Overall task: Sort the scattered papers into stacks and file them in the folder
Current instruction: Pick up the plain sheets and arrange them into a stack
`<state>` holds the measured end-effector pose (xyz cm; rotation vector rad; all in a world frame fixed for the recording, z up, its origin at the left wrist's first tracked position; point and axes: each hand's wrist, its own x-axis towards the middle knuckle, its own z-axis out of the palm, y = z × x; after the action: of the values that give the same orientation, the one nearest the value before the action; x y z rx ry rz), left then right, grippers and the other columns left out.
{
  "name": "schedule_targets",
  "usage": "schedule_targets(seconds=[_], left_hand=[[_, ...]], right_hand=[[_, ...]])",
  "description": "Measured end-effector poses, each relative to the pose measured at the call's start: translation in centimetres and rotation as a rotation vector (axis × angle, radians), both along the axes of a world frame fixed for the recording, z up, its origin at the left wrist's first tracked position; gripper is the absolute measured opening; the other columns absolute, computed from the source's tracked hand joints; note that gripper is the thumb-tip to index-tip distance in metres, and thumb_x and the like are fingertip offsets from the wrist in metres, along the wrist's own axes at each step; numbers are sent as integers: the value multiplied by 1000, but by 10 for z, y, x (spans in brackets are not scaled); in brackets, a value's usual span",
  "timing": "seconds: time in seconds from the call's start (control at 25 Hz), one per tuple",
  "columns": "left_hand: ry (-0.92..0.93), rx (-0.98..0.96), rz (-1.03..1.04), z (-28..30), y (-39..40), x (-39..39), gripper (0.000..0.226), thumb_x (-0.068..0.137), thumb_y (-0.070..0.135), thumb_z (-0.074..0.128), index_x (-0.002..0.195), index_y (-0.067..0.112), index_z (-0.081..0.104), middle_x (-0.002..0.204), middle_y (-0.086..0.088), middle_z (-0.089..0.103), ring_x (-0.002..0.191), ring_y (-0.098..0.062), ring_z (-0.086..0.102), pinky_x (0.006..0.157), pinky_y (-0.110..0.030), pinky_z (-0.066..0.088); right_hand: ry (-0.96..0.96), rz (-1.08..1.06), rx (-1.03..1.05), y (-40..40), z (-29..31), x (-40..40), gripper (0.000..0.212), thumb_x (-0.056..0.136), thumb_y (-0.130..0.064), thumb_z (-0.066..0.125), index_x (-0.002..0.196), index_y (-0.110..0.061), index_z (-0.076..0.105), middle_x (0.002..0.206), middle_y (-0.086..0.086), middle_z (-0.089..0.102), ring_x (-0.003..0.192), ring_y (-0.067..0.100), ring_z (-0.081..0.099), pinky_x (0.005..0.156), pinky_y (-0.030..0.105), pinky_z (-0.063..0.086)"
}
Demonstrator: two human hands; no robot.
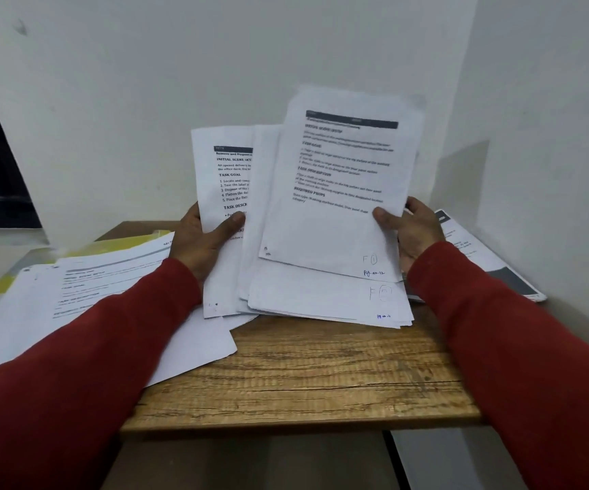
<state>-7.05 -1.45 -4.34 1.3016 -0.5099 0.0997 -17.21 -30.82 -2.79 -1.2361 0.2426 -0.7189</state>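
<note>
Nearest, the front strip of the brown wood-grain table (pixel 300 383) lies bare between two red sleeves, and its front edge drops off just below; this looks like the only open spot for laying down a squared stack.

Above that, the fanned bundle of white printed sheets (pixel 321 284) is held tilted up, its lower corners just over the tabletop. The left hand (pixel 201 238) grips the left part of the fan, thumb curled over the face of the sheet headed "Task Goal". The right hand (pixel 417 231) pinches the foremost printed page (pixel 339 192), thumb on its front and fingers behind, holding it raised a little above the rest. Handwritten marks sit at the lower right corners of two pages.

To the left, a loose spread of white papers (pixel 84 295) overhangs the table's left side, lying on a yellow-green folder (pixel 123 247) of which only slivers show. On the right, another small pile of printed sheets (pixel 491 256) rests near the wall corner.

By my reading, sorting is under way and far from finished: the held sheets are uneven, no tidy stacks show, and nothing appears filed. The white walls close in behind and to the right, so room is tight there.
</note>
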Motion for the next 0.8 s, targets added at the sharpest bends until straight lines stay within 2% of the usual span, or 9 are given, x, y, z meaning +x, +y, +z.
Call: schedule_targets(seconds=[0.16, 0.24, 0.32, 0.4, 0.44, 0.52, 0.6, 0.68, 0.8], left_hand=[[-13, 49, 10, -1, -1, -1, 59, 74, 19, 81, 128, 11, 59, 109, -1, 75, 97, -17, 72, 85, -39, 59], [-41, 137, 41, -1, 0, -1, 76, 78, 18, 81, 144, 21, 43, 110, 5, 73, 96, -8, 71, 91, -38, 57], [-74, 239, 117, 1, 1, -2, 82, 88, 21, 74, 153, 33, 25, 115, 16, 66, 97, 1, 68, 92, -27, 54], [-34, 263, 141, 2, 1, -1, 50, 97, 37, 61, 144, 31, 45, 122, 16, 64, 112, -7, 64, 91, -23, 50], [49, 252, 100, 4, 0, -5, 38, 98, 46, 54, 131, 29, 59, 115, 13, 69, 109, -11, 66, 87, -23, 51], [192, 256, -6, 4, -2, -10, 51, 93, 64, 48, 115, 25, 71, 101, 4, 76, 98, -16, 71, 85, -31, 54], [206, 247, -31, 2, -1, -4, 57, 86, 72, 53, 109, 25, 75, 103, -1, 77, 99, -23, 72, 95, -42, 54], [194, 198, -9, 3, 2, -1, 60, 84, 76, 52, 104, 25, 76, 102, -2, 77, 99, -24, 72, 95, -43, 54], [125, 170, -10, 2, 0, 2, 41, 91, 58, 59, 99, 23, 77, 98, 1, 77, 92, -18, 73, 89, -38, 56]], right_hand=[[0, 63, 34, -7, 0, -4, 27, 86, 7, 66, 110, -5, 68, 95, 11, 76, 85, 29, 74, 72, 41, 61], [-19, 100, 55, -5, 2, -5, 28, 86, 9, 64, 110, -5, 67, 92, 9, 76, 78, 25, 74, 66, 37, 61], [-45, 116, 66, -3, 4, -6, 28, 86, 10, 64, 108, -7, 66, 99, 11, 75, 81, 25, 73, 69, 38, 61], [-63, 133, 69, -1, 7, -8, 28, 86, 10, 64, 107, -9, 66, 103, 11, 74, 84, 25, 73, 72, 38, 61], [-56, 145, 57, 1, 8, -9, 29, 85, 9, 64, 109, -8, 66, 103, 11, 74, 85, 25, 73, 72, 38, 61], [-11, 172, 3, 7, 8, -9, 35, 84, 9, 66, 116, -4, 64, 106, 14, 74, 88, 29, 72, 76, 41, 61], [33, 195, -45, 13, 7, -8, 41, 83, 8, 68, 123, 2, 58, 110, 20, 71, 93, 36, 70, 83, 50, 59], [44, 195, -63, 15, 7, -7, 42, 83, 7, 69, 122, 3, 55, 109, 22, 71, 94, 38, 68, 86, 55, 57], [44, 193, -96, 14, 7, -7, 35, 84, 5, 69, 115, -3, 56, 104, 19, 72, 91, 36, 69, 85, 53, 58]])
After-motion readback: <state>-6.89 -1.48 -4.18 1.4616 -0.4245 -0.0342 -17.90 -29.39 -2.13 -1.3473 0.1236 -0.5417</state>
